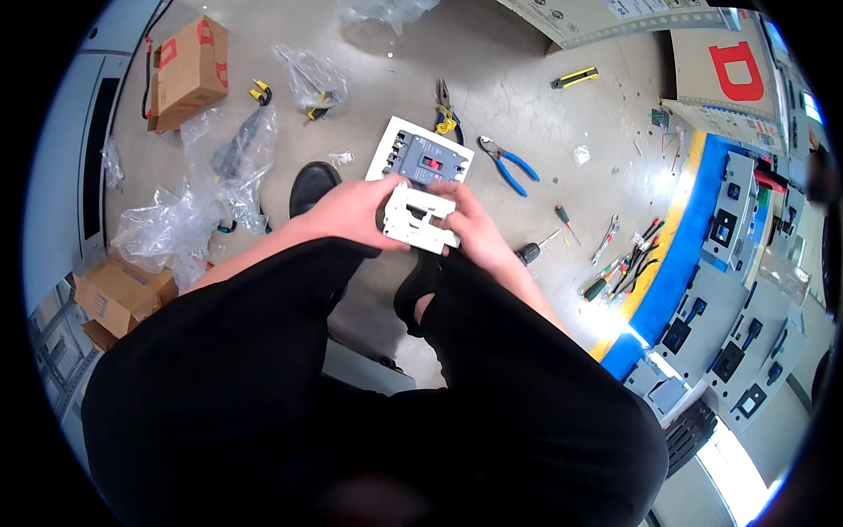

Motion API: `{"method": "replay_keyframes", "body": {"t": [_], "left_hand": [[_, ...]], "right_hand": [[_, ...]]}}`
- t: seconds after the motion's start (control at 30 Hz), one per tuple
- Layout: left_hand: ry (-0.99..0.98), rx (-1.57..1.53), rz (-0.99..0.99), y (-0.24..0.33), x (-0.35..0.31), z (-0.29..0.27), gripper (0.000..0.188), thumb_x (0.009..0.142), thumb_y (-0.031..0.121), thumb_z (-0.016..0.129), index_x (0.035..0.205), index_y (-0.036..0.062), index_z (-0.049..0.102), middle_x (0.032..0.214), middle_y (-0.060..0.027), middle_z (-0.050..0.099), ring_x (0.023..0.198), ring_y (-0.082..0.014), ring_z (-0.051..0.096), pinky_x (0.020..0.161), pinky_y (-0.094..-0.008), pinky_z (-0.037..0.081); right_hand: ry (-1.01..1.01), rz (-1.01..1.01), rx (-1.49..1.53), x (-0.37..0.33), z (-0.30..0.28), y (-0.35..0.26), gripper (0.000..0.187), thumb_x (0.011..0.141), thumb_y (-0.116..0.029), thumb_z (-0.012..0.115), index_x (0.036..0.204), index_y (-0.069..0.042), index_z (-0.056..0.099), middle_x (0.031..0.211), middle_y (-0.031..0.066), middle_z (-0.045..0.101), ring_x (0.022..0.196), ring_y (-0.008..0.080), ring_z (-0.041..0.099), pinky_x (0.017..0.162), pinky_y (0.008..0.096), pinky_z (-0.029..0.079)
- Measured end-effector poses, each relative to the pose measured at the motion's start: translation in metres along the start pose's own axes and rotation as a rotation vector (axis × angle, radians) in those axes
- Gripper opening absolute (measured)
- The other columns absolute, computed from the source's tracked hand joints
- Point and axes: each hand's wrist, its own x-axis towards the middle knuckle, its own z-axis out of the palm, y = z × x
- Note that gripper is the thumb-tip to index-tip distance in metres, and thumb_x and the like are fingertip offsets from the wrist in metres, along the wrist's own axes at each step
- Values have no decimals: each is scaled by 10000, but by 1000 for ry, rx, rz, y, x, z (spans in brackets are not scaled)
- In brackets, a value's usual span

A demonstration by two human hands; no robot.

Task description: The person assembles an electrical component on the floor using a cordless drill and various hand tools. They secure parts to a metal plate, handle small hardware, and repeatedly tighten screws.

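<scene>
- Grey floor (536,114) spreads beneath us, with one grey cabinet (53,158) along the far left.
- On that side we count two brown cardboard boxes, an upper box (198,75) and a lower box (132,294).
- Clear plastic bags (162,224) lie between and beside them; they overlap, so we cannot count them surely.
- One black shoe (312,186) shows just beyond our left forearm.
- Our left hand (356,215) grips the left edge of one white plastic piece (417,230), which sits directly between our two hands, lifted above the floor.
- Just beyond it we see one dark grey circuit breaker (426,160) on one white panel (379,158).
- Further out, near the panel's far edge, lies one pair of long-nose pliers (444,110).
- Our right hand (479,228) holds the same piece by its right side, fingers bent around it.
- Right of the panel we count one pair of blue-handled cutters (512,169), one green-handled screwdriver (562,215) and one yellow knife (577,77).
- Farther right, dark cables (645,255) lie too tangled for us to count, near one yellow stripe (654,285) and one blue strip (678,250).
</scene>
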Motion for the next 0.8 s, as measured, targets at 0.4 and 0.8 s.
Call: {"method": "replay_keyframes", "body": {"t": [0.4, 0.8], "left_hand": [[404, -614, -24, -69, 9, -4, 797, 703, 54, 963, 1382, 38, 545, 1256, -53, 654, 1199, -137, 647, 1043, -327, 530], [441, -733, -19, -64, 29, -8, 786, 734, 1, 942, 1398, 18, 520, 1257, -65, 655, 1211, -133, 631, 1055, -317, 520]], "right_hand": [[368, 323, -845, 59, -7, -47, 1128, 888, -720, 679, 1480, 197, 395, 1220, 364, 709, 1209, 436, 703, 1023, 446, 558], [257, 203, -740, 68, -33, -21, 983, 960, -608, 674, 1409, 220, 394, 814, 222, 746, 662, 313, 756, 644, 399, 590]]}}
